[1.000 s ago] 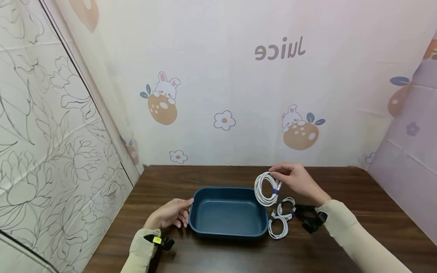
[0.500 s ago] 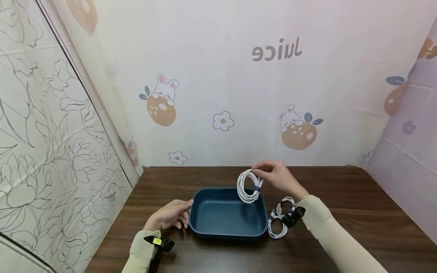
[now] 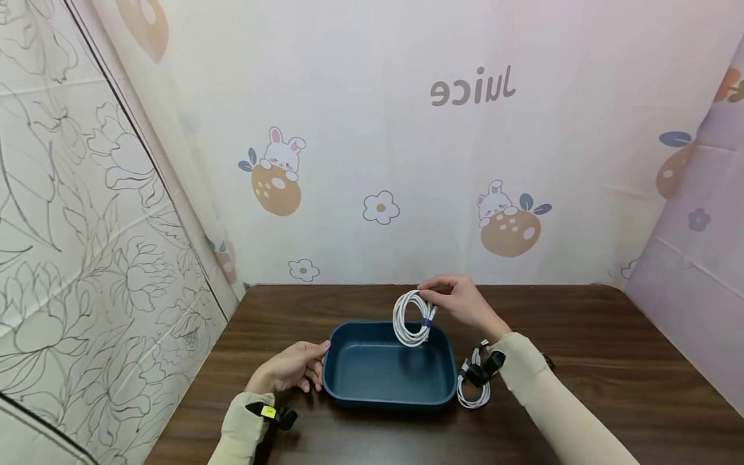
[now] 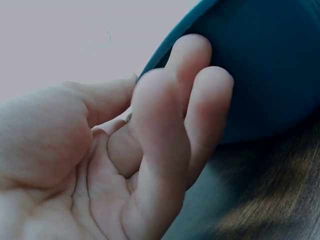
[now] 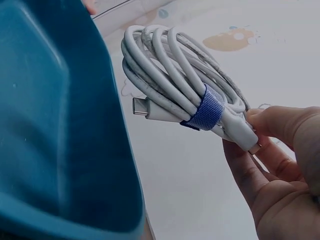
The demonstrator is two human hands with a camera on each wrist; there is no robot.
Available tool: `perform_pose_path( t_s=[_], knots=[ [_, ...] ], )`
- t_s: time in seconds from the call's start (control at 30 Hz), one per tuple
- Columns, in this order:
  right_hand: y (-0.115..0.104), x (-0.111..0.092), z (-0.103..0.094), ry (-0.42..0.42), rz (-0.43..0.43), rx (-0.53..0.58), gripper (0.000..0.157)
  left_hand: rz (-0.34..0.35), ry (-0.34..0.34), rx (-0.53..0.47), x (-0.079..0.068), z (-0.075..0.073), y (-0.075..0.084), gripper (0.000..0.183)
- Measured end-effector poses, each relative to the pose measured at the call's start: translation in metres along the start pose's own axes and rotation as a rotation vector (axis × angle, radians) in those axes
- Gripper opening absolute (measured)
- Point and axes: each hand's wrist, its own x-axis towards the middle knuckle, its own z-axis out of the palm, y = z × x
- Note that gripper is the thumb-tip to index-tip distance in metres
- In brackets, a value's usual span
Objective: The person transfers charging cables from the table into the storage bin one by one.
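Observation:
In the head view my right hand [image 3: 459,300] pinches a coiled white charging cable [image 3: 414,320] at its upper side. The coil hangs over the back right part of a dark blue rectangular bin [image 3: 389,397]. The right wrist view shows a blue hook-and-loop strap [image 5: 207,107] round the coil and a USB-C plug [image 5: 141,106] sticking out. My left hand [image 3: 290,368] holds the bin's left end, thumb at the rim; in the left wrist view its fingers [image 4: 162,110] curl beside the bin's wall [image 4: 270,75].
Smaller white coiled cables [image 3: 475,399] lie on the wooden table [image 3: 610,361] just right of the bin, partly covered by the right wrist's camera [image 3: 485,369]. A bit of black cable [image 3: 547,361] shows behind the right sleeve. A patterned curtain [image 3: 372,142] stands behind the table.
My right hand has carried the white charging cable left, from beside the bin's right end to over the bin. The right sleeve now covers most of the black cable. My left hand stays put.

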Motion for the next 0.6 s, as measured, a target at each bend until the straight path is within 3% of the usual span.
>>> perform_pose_path(
  t_s=[0.6],
  knots=[
    [-0.002, 0.009, 0.029, -0.034, -0.018, 0.079, 0.018, 0.005, -0.019, 0.015, -0.001, 0.002, 0.001, 0.046]
  ],
)
